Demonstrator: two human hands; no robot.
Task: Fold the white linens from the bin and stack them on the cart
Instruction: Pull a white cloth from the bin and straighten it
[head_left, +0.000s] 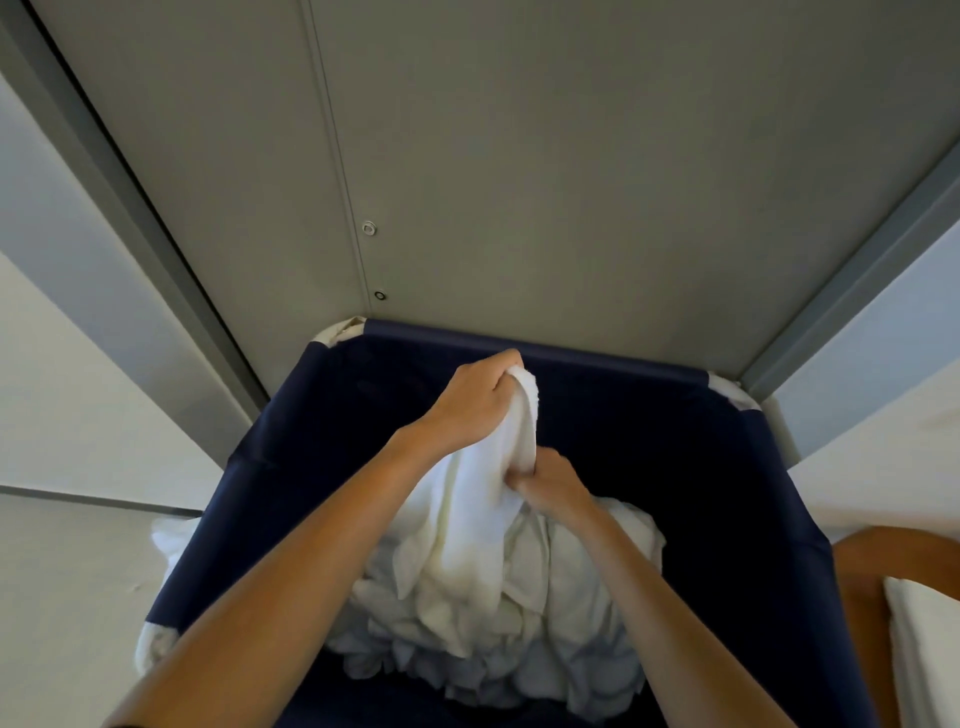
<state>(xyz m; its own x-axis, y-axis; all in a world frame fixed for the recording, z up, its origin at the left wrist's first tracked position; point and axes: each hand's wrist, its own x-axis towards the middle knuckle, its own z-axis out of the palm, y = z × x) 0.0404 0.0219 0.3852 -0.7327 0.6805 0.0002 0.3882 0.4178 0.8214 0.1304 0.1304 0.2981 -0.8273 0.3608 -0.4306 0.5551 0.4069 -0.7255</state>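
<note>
The person stood over the bin (291, 467) and held one towel (467, 519) raised above the pile (519, 660) of white linens inside it. The left grip (475, 402) was closed around the top edge of the towel, near the far rim of the bin, so that the cloth hung down and its own weight pulled it straight. The right grip (553, 480) pinched the same towel lower, above the middle of the bin. I think it was searching for an edge or a corner, to open the towel for folding. The lower end of the towel rested on the pile, so it was not free of the others and could drag a neighbour up with it.

A grey panel (519, 156) stood just behind the bin and left little room to spread the cloth that way. To the right of the bin was a brown frame (862, 561) with folded white cloth (924, 649) on it. It was perhaps the cart, but I could not tell.
</note>
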